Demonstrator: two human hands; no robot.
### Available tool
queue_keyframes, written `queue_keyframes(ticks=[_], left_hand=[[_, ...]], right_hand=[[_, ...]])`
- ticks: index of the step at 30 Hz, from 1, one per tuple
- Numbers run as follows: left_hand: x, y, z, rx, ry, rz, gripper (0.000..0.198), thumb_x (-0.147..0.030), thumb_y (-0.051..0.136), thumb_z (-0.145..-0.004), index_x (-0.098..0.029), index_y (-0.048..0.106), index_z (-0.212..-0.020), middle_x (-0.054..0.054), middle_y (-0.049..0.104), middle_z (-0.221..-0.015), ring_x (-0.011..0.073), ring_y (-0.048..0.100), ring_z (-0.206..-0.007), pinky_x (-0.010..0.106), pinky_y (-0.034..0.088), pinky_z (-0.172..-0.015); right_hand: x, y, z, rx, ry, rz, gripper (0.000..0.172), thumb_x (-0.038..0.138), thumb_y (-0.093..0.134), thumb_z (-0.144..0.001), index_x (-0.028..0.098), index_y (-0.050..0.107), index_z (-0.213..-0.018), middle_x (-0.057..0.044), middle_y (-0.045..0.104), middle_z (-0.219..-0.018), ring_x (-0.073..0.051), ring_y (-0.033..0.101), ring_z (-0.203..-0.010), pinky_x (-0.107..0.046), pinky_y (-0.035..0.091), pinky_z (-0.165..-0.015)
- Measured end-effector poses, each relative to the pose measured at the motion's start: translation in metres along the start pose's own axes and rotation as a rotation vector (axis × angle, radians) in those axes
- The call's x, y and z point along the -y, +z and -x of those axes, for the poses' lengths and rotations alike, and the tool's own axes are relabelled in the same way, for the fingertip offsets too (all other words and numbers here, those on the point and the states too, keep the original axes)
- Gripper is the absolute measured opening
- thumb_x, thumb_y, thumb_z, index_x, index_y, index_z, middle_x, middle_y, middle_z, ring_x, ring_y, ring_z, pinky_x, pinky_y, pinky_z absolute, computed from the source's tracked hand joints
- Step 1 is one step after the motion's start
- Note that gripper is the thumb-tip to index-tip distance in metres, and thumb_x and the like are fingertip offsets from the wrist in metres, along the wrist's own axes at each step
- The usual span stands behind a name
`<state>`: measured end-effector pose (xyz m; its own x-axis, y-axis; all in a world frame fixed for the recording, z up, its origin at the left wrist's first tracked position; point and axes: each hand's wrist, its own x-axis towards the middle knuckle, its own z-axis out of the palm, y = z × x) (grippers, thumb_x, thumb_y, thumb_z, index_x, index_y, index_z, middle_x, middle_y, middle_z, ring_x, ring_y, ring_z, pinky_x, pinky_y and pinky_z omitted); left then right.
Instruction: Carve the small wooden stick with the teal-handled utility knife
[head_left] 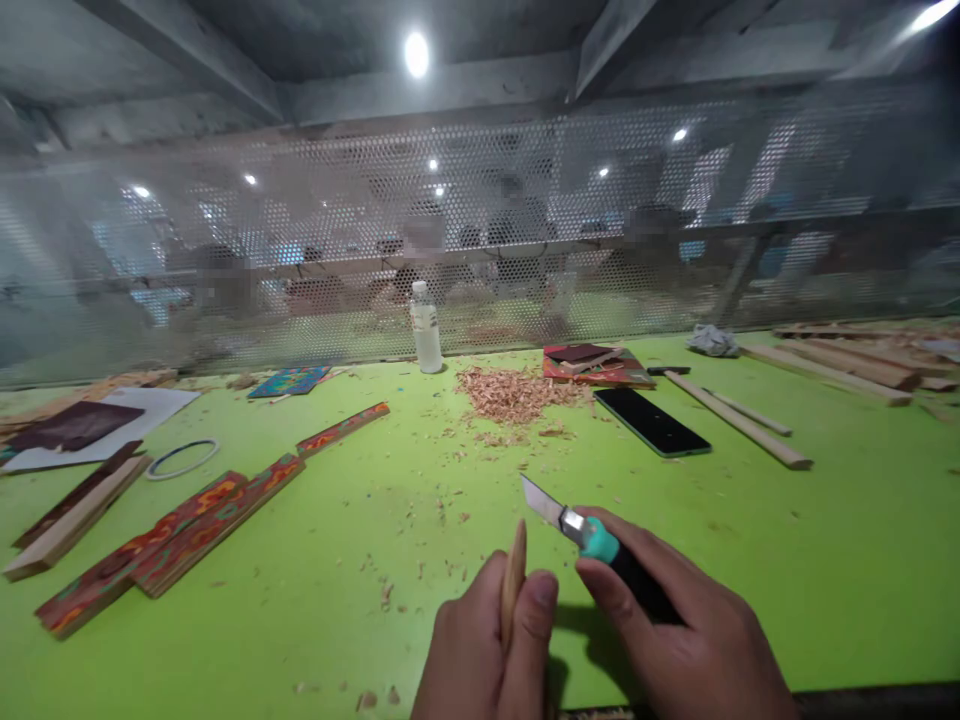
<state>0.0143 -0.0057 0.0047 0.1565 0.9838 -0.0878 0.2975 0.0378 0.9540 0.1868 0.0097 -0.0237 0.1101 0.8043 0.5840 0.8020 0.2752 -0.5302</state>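
Note:
My left hand (491,635) is closed around a thin wooden stick (514,580), whose tapered tip points up and away from me. In my right hand (694,625) is a utility knife (592,535) with a black and teal handle. Its bare blade (541,498) angles up to the left, just above and beyond the stick's tip, apart from it. Both hands are over the near edge of the green table (315,600). The stick's lower end is hidden in my left hand.
Wood shavings (517,392) are heaped mid-table. Behind them stand a water bottle (426,330) and a perforated metal screen (337,260). A phone (652,420) and a hammer (739,420) lie to the right. Patterned wooden strips (217,520) and a white ring (182,459) lie left.

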Motion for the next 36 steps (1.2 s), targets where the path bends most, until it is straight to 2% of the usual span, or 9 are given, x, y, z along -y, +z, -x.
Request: queue_keyframes(ticks=[3, 6, 11, 16, 21, 26, 30, 33, 36], left_hand=[[-0.002, -0.008, -0.001, 0.166, -0.051, 0.264, 0.070, -0.089, 0.046, -0.089, -0.020, 0.058, -0.089, -0.007, 0.049, -0.053, 0.0099, 0.044, -0.046, 0.021, 0.032, -0.048], [0.003, -0.014, -0.001, 0.236, -0.109, 0.465, 0.075, -0.091, 0.050, -0.085, -0.018, 0.061, -0.084, -0.006, 0.052, -0.052, 0.0075, 0.040, -0.046, 0.019, 0.031, -0.048], [0.011, -0.019, -0.003, 0.342, -0.061, 0.615, 0.072, -0.087, 0.062, -0.082, -0.016, 0.064, -0.087, -0.006, 0.053, -0.054, 0.0054, 0.037, -0.045, 0.017, 0.030, -0.047], [0.005, -0.023, -0.004, 0.297, -0.059, 0.600, 0.060, -0.073, 0.081, -0.078, -0.018, 0.059, -0.090, -0.008, 0.052, -0.054, 0.0052, 0.042, -0.047, 0.017, 0.032, -0.050], [0.006, -0.021, -0.003, 0.259, -0.061, 0.551, 0.061, -0.076, 0.077, -0.079, -0.019, 0.058, -0.091, -0.008, 0.054, -0.053, 0.0047, 0.044, -0.045, 0.016, 0.032, -0.046], [-0.001, -0.020, -0.001, 0.177, -0.109, 0.456, 0.061, -0.076, 0.073, -0.082, -0.018, 0.063, -0.098, -0.008, 0.053, -0.056, 0.0063, 0.047, -0.046, 0.016, 0.037, -0.047], [-0.007, -0.020, 0.001, 0.166, -0.099, 0.423, 0.064, -0.076, 0.073, -0.082, -0.018, 0.067, -0.108, -0.008, 0.050, -0.059, 0.0070, 0.046, -0.047, 0.018, 0.039, -0.048], [-0.007, -0.017, 0.001, 0.131, -0.093, 0.407, 0.064, -0.079, 0.074, -0.079, -0.018, 0.065, -0.099, -0.007, 0.051, -0.064, 0.0071, 0.046, -0.051, 0.019, 0.041, -0.051], [-0.006, -0.014, 0.000, 0.094, -0.034, 0.407, 0.066, -0.081, 0.075, -0.076, -0.019, 0.062, -0.094, -0.003, 0.056, -0.074, 0.0085, 0.049, -0.059, 0.019, 0.044, -0.056]], right_hand=[[0.001, 0.001, 0.002, -0.007, 0.029, -0.050, 0.051, 0.071, 0.052, -0.099, 0.029, 0.077, -0.115, -0.004, 0.085, -0.109, -0.029, 0.080, -0.098, -0.038, 0.063, -0.082], [0.000, 0.003, 0.004, -0.031, 0.027, -0.086, 0.049, 0.071, 0.053, -0.099, 0.030, 0.076, -0.112, -0.001, 0.085, -0.104, -0.028, 0.080, -0.092, -0.038, 0.062, -0.080], [-0.002, 0.003, 0.005, -0.025, 0.007, -0.073, 0.049, 0.072, 0.054, -0.098, 0.030, 0.076, -0.110, -0.002, 0.085, -0.104, -0.028, 0.080, -0.091, -0.039, 0.061, -0.078], [-0.001, 0.000, 0.004, 0.006, -0.060, -0.049, 0.048, 0.071, 0.054, -0.098, 0.030, 0.076, -0.108, -0.003, 0.085, -0.101, -0.028, 0.080, -0.087, -0.038, 0.062, -0.074], [-0.001, -0.004, 0.000, 0.054, -0.219, -0.004, 0.042, 0.065, 0.054, -0.102, 0.029, 0.074, -0.109, -0.002, 0.085, -0.098, -0.025, 0.081, -0.083, -0.035, 0.062, -0.067], [0.000, -0.004, 0.000, 0.039, -0.177, 0.010, 0.045, 0.067, 0.049, -0.103, 0.029, 0.072, -0.109, -0.002, 0.085, -0.100, -0.025, 0.081, -0.086, -0.037, 0.063, -0.071], [-0.002, -0.006, -0.003, 0.105, -0.277, -0.029, 0.035, 0.060, 0.060, -0.101, 0.030, 0.073, -0.113, 0.000, 0.085, -0.100, -0.023, 0.081, -0.084, -0.033, 0.064, -0.069], [-0.005, -0.009, -0.005, 0.178, -0.363, -0.067, 0.031, 0.057, 0.065, -0.099, 0.030, 0.073, -0.114, 0.001, 0.084, -0.097, -0.020, 0.080, -0.081, -0.029, 0.064, -0.068], [-0.007, -0.010, -0.004, 0.195, -0.403, -0.074, 0.033, 0.056, 0.064, -0.099, 0.029, 0.072, -0.118, 0.001, 0.083, -0.094, -0.019, 0.079, -0.079, -0.029, 0.064, -0.067]])
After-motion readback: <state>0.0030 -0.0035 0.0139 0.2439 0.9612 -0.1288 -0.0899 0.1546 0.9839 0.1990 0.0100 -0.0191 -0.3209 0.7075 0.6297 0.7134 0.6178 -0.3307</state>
